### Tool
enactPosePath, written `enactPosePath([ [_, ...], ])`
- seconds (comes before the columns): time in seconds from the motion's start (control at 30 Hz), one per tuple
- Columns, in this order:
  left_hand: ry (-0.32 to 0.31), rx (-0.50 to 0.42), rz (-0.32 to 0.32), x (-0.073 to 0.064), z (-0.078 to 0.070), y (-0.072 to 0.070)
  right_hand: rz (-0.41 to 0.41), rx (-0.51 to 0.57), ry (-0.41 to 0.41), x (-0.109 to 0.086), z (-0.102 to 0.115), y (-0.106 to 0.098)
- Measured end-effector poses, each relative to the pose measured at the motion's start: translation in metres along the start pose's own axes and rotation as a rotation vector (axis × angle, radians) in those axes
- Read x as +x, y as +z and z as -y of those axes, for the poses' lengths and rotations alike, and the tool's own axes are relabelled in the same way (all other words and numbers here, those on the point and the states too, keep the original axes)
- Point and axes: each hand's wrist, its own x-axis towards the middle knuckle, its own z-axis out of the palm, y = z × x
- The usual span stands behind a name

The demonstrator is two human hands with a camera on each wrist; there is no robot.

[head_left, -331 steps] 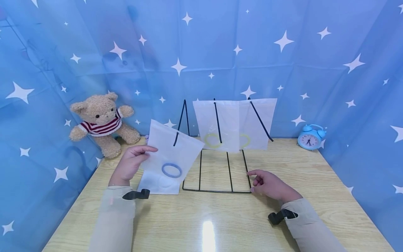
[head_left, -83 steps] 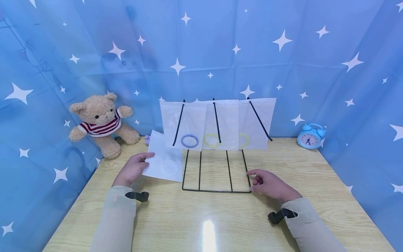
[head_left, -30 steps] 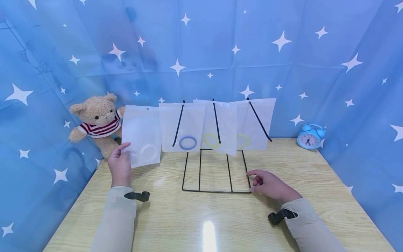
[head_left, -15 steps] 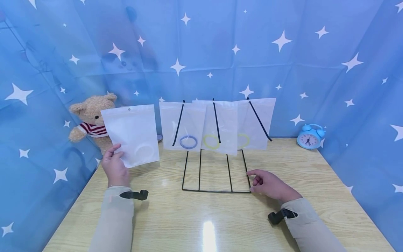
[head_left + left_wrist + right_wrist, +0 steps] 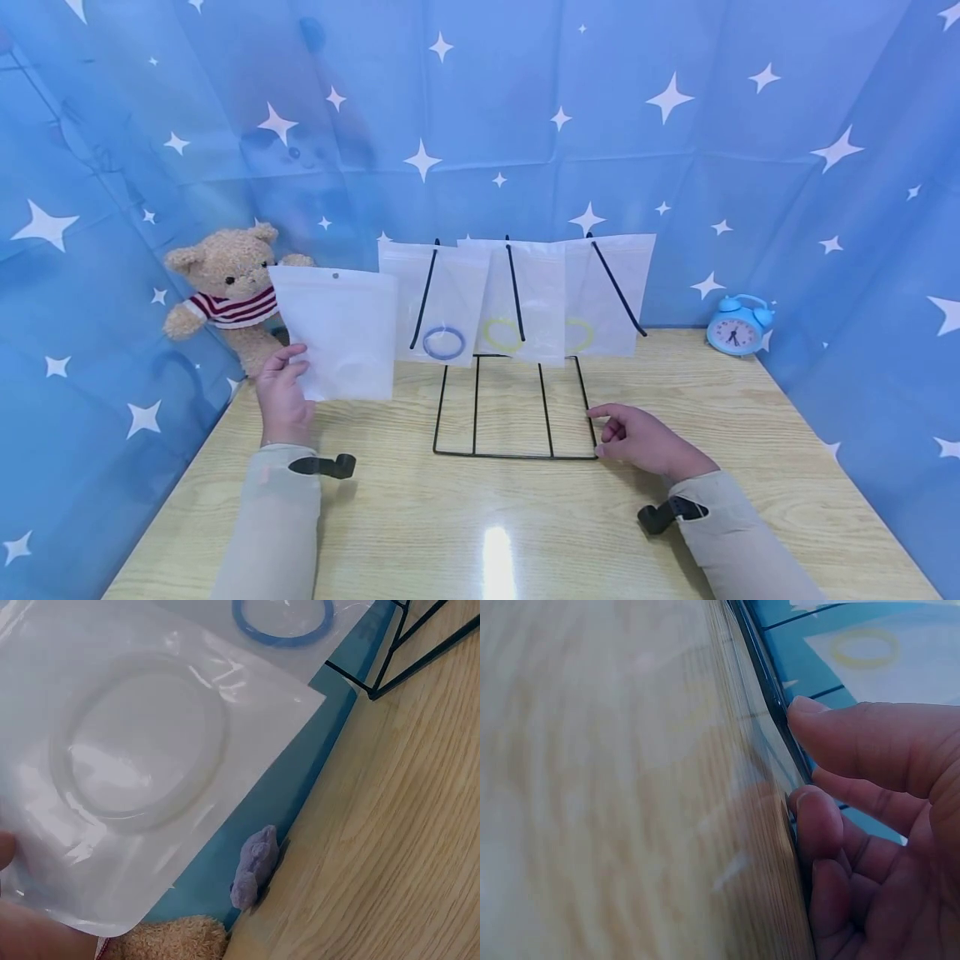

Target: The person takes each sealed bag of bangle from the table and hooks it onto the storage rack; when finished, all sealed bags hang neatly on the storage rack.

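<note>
In the head view my left hand (image 5: 285, 396) pinches the left edge of a white zip bag (image 5: 345, 333), lifted above the table with its hang hole at the top. A pale ring (image 5: 64, 761) shows through that bag in the left wrist view. At the right, the thumb and fingers of my right hand (image 5: 645, 442) hold the side bar of a black wire rack (image 5: 517, 456) near its front corner. Three zip bags hang on the rack's prongs: one with a blue ring (image 5: 425, 343) and two with yellow rings, the middle bag (image 5: 536, 292) overlapping the right bag (image 5: 626, 283).
A teddy bear (image 5: 238, 310) in a striped shirt sits at the back left, partly behind the lifted bag. A blue alarm clock (image 5: 738, 327) stands at the back right. A small purple plush thing (image 5: 255, 866) lies by the curtain (image 5: 480, 100) at the table's back edge.
The blue-ring bag, on the left prong's tip before, now hangs farther back. My left hand has raised another bag off the table, lately shifting it slightly right. My right hand has stayed put.
</note>
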Motion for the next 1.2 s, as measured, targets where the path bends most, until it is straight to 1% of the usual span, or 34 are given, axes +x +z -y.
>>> enactPosePath([
  [0.1, -0.025, 0.048, 0.064, -0.003, 0.000, 0.002, -0.001, 0.000, -0.002, 0.000, 0.000, 0.000],
  [0.2, -0.033, 0.111, 0.123, -0.006, 0.000, 0.006, 0.001, 0.008, 0.001, 0.000, 0.001, 0.001],
  [0.37, -0.055, 0.160, 0.214, -0.011, 0.000, 0.013, 0.002, 0.021, 0.012, 0.000, 0.001, 0.001],
  [0.53, -0.047, 0.191, 0.321, -0.015, 0.002, 0.020, 0.004, 0.013, 0.012, 0.000, 0.002, 0.000],
  [0.67, -0.063, 0.250, 0.402, -0.019, 0.002, 0.025, 0.003, 0.013, 0.014, -0.001, 0.003, 0.000],
  [0.77, -0.085, 0.298, 0.453, -0.022, 0.003, 0.028, 0.001, 0.016, 0.016, -0.001, 0.004, 0.000],
  [0.93, -0.108, 0.370, 0.519, -0.027, 0.006, 0.032, 0.003, 0.022, 0.022, -0.001, 0.004, 0.000],
  [1.2, -0.094, 0.463, 0.647, -0.034, 0.007, 0.039, 0.004, 0.021, 0.017, -0.001, 0.003, 0.001],
])
